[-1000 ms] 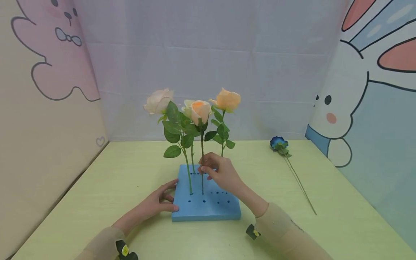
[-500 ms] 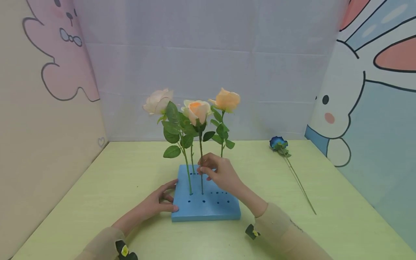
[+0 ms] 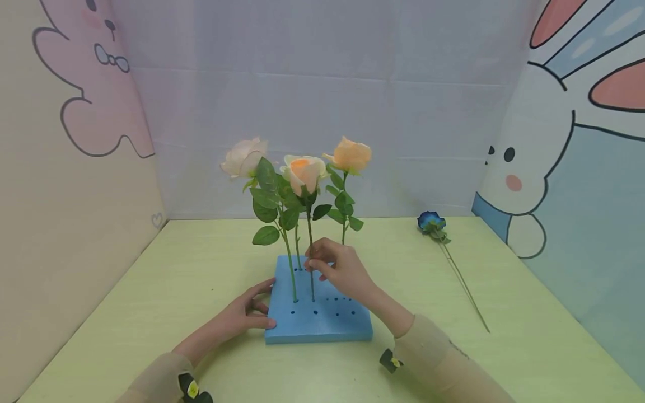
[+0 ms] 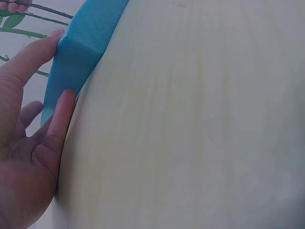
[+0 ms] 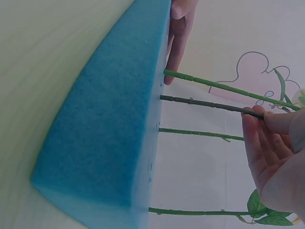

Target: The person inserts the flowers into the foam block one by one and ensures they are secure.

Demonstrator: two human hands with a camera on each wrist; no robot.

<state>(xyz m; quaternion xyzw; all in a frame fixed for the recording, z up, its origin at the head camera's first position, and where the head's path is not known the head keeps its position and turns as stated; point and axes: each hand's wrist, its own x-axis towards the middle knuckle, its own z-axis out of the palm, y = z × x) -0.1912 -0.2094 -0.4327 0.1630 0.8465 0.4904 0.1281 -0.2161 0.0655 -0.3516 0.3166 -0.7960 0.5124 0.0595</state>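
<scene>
A blue foam block (image 3: 327, 330) with small holes stands on the table. My right hand (image 3: 342, 268) pinches the dark stem of a peach rose (image 3: 304, 174) between thumb and fingers; in the right wrist view this dark stem (image 5: 209, 103) meets the block's top face. My left hand (image 3: 247, 310) rests against the block's left side, thumb near the front corner, fingers fairly straight; the left wrist view shows its fingers (image 4: 62, 114) touching the foam. A pale rose (image 3: 245, 158) stands in the block at left, and a yellow-orange rose (image 3: 351, 155) rises behind my right hand.
Another green stem (image 3: 298, 246) stands towards the back of the block, its bloom mostly hidden behind the peach rose. A blue rose (image 3: 431, 221) lies on the table (image 3: 201, 268) at the right, its stem pointing towards the front. Walls with cartoon animals flank both sides.
The peach rose's bloom has shifted slightly left, its stem leaning a little that way, with my right hand following slightly. My left hand and the block stay practically still.
</scene>
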